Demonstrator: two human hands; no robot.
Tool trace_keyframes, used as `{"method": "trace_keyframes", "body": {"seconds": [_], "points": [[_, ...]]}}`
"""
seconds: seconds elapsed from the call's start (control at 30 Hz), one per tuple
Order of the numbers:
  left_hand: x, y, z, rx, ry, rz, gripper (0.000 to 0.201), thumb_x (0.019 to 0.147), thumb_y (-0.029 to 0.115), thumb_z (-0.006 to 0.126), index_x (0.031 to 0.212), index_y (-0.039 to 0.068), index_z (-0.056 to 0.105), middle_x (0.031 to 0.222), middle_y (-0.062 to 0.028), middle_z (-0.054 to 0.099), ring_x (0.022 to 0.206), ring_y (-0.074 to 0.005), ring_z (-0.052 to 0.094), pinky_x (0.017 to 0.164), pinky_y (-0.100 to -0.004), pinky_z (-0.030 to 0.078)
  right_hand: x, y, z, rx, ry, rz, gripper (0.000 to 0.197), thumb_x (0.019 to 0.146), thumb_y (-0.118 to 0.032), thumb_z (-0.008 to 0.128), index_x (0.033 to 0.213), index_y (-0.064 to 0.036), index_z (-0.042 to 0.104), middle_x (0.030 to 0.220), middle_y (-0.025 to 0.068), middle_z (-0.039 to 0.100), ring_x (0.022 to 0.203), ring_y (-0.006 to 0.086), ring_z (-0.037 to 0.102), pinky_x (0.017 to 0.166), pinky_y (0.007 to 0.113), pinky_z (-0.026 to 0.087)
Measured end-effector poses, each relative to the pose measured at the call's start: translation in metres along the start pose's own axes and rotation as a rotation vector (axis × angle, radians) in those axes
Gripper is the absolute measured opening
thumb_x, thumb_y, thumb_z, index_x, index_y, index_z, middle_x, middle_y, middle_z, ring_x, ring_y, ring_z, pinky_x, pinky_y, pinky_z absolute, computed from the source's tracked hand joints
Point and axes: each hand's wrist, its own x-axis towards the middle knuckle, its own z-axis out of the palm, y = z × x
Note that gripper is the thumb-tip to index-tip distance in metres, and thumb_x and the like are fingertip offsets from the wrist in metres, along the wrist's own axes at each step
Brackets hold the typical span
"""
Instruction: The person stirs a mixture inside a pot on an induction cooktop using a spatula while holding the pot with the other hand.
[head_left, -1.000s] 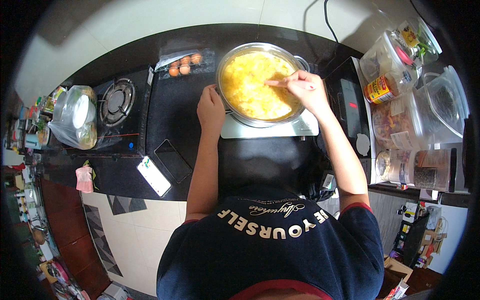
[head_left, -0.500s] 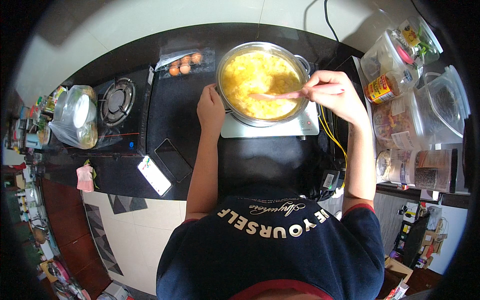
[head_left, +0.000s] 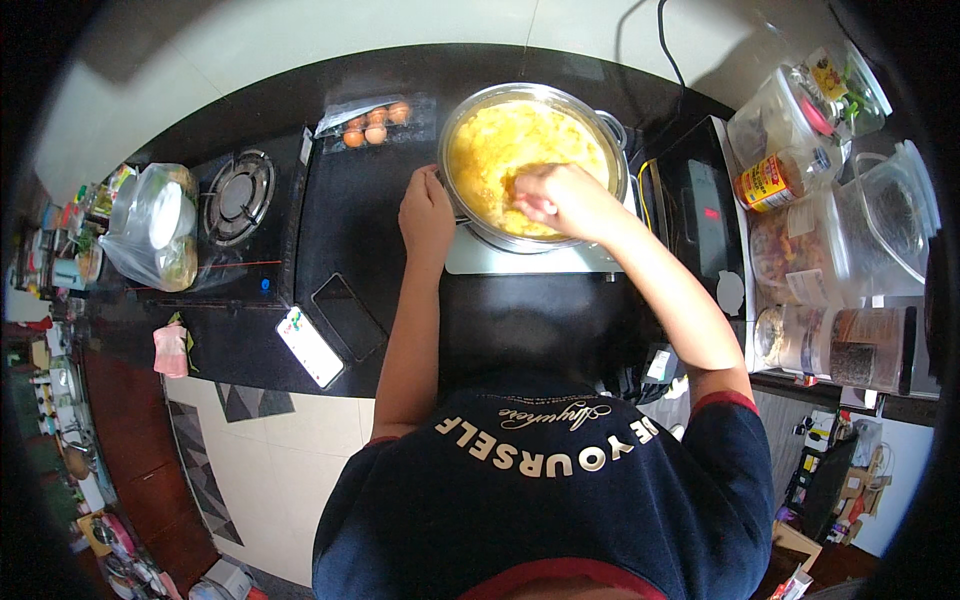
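A round steel pot [head_left: 620, 170] stands on a silver portable cooktop [head_left: 545, 262], full of chunky yellow food [head_left: 525, 130] in liquid. My left hand [head_left: 427, 212] is closed at the pot's left side handle, keeping to the rim. Over the right-hand middle of the pot my right hand [head_left: 565, 200] is closed on a slim pinkish-brown stirring utensil. Its handle is mostly hidden by my fingers, and its lower end is down in the food, so its head does not show.
Brown eggs [head_left: 375, 125] in a clear pack lie left of the pot. Farther left is a gas burner [head_left: 240, 198]. A lit phone [head_left: 310, 347] lies beside a black frame. Clear containers [head_left: 790, 235] and a yellow-labelled bottle [head_left: 770, 180] stand right, past a black appliance [head_left: 705, 220].
My right hand has moved left and inward from the pot's right rim to above the food, and the utensil has turned steeper. My left hand stays at the handle.
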Motion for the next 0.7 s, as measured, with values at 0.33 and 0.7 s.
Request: {"method": "trace_keyframes", "body": {"seconds": [0.33, 0.7], "points": [[-0.001, -0.003, 0.0, 0.0, 0.005, -0.004, 0.033, 0.096, 0.021, 0.036, 0.105, 0.0, 0.059, 0.098, -0.0219, 0.064, 0.093, -0.0374, 0.06, 0.082, -0.0421, 0.046, -0.003, 0.039, -0.066, -0.185, 0.065, 0.541, 0.024, 0.076, -0.025, 0.057, 0.077, -0.004, 0.069, 0.069, 0.0179, 0.064, 0.071, 0.0342, 0.064, 0.069, 0.041, 0.052], [-0.001, -0.004, 0.003, -0.024, 0.035, 0.02, 0.031, 0.095, 0.02, 0.037, 0.103, 0.0, 0.059, 0.098, -0.0214, 0.064, 0.093, -0.0381, 0.06, 0.081, -0.0428, 0.046, -0.027, 0.047, -0.049, 0.744, 0.042, 0.869, 0.021, 0.084, -0.017, 0.059, 0.072, -0.0007, 0.064, 0.059, 0.0074, 0.064, 0.046, 0.0108, 0.059, 0.043, 0.021, 0.046]]}}
